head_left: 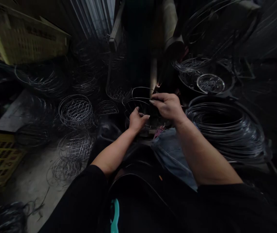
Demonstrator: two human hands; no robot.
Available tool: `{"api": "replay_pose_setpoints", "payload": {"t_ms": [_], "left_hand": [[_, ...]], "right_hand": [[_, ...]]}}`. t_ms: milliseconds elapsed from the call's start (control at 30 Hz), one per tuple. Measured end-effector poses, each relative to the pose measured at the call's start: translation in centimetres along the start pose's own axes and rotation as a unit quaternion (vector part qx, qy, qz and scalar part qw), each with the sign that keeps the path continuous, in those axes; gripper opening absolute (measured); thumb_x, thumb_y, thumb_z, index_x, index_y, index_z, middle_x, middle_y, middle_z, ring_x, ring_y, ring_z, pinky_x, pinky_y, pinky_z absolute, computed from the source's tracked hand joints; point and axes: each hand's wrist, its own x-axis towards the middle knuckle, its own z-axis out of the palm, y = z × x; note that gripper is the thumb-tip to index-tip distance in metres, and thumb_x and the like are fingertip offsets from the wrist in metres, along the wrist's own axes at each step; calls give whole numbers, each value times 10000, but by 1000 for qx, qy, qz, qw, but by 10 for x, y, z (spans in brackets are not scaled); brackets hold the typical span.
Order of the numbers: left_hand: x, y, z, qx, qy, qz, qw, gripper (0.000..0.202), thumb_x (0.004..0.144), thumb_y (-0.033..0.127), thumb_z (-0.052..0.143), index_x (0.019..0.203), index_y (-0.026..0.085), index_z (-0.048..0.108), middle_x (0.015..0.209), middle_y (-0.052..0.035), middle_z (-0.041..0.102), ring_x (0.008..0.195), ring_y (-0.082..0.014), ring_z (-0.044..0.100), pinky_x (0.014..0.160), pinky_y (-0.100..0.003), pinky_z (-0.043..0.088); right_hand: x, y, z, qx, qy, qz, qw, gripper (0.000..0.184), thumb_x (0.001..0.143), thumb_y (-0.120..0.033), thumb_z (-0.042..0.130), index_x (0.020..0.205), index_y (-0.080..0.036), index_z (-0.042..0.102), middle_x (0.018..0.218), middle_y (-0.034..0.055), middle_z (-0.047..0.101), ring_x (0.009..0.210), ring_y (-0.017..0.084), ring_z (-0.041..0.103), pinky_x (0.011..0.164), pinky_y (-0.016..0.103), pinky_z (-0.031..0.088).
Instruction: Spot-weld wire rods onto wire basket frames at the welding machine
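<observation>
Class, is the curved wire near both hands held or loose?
Held: the right hand pinches the curved wire between its fingers. I cannot tell whether the left hand grips it.

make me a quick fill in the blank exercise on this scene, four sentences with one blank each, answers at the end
1. The right hand pinches a thin wire loop with its ____ (palm or fingertips).
2. The hand farther from the large wire coil is the ____ hand.
3. The crate at the lower left is ____ in colour.
4. The denim cloth below the right hand is ____ in colour.

Missing words: fingertips; left; yellow; blue
</observation>
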Motion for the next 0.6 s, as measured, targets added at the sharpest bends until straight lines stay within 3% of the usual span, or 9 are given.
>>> {"api": "replay_pose_setpoints", "payload": {"t_ms": [100,200,433,600], "left_hand": [[-5,-3,2,-1,-6,25,1000,688,589,154,753,1233,108,513,639,68,541,554,-75,494,597,-214,413],[-11,-9,5,-41,2,11,999,597,591,164,737,1147,116,525,647,74,517,523,-52,454,569,-198,398],[-7,-12,10,-111,-35,17,993,496,593,225,756,1026,147,527,764,8,592,651,-90,567,649,-220,459],[-1,-4,14,-141,-23,-6,990,483,571,223,758,990,146,531,747,9,597,633,-94,581,640,-222,462]], "right_hand": [[-16,13,4,-32,103,-7,994,113,764,-251,640,810,-204,732,825,30,688,775,179,613,753,314,457],[-28,20,7,1,183,34,982,129,780,-304,650,785,-196,722,771,22,669,732,169,599,713,302,456],[-34,16,9,48,241,58,968,113,788,-300,654,768,-197,697,735,1,620,700,146,562,682,288,446],[-37,15,16,86,277,74,954,101,789,-288,658,752,-199,687,741,0,604,693,145,554,682,299,455]]}}
